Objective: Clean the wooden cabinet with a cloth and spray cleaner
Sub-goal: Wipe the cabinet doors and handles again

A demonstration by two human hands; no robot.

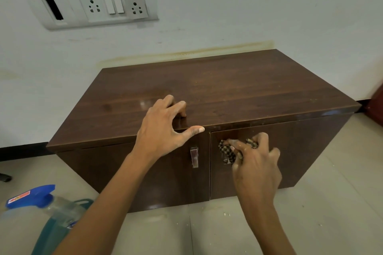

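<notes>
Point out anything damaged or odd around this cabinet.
The wall switch plate is damaged: its left slot gapes open and the right socket hangs crooked. A yellowish stain streaks the wall just above the cabinet.

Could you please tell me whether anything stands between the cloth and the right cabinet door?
Nothing visible does. The right hand grips the checked cloth directly against the right door; the metal handle sits on the left door, aside.
</notes>
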